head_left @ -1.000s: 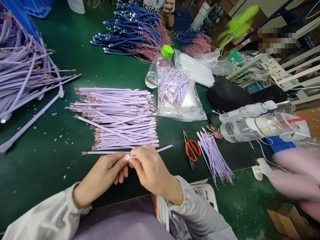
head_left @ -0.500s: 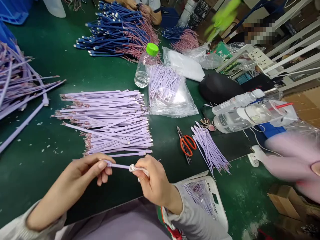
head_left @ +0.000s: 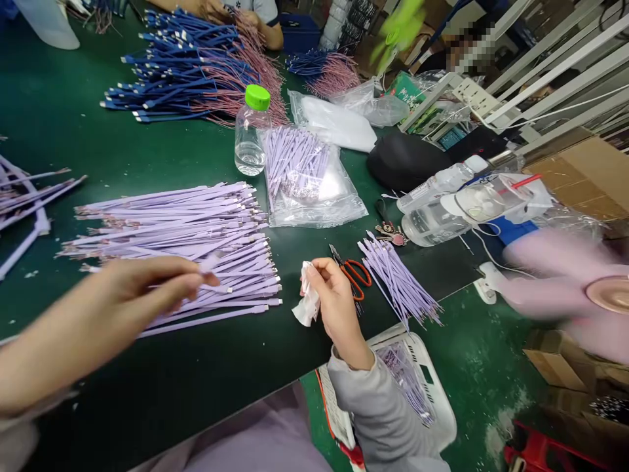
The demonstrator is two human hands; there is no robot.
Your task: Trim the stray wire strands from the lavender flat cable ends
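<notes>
My left hand (head_left: 152, 288), slightly blurred, is over the near side of a spread of flat lavender cables (head_left: 196, 229). Its thumb and forefinger pinch the end of a lavender cable (head_left: 210, 263); the rest of that cable cannot be told from the pile. Off to the right, my right hand (head_left: 337, 298) is closed on a crumpled white tissue (head_left: 307, 301), which hangs from the fingers above the dark table. Just behind that hand lie pliers with orange handles (head_left: 356, 275), partly hidden, beside a smaller bundle of lavender cables (head_left: 398, 278).
A clear bag of lavender cables (head_left: 314, 180) lies by a green-capped bottle (head_left: 250, 141). Blue cables (head_left: 181, 65) are heaped near another person's hands. Water bottles (head_left: 442, 216) and a blurred pink fan (head_left: 555, 288) are at right. A white basket (head_left: 439, 393) stands below the table edge.
My hands have moved apart. The left went forward over the pile with a cable; the right moved right with the tissue, which no longer wraps the cable. The view has shifted.
</notes>
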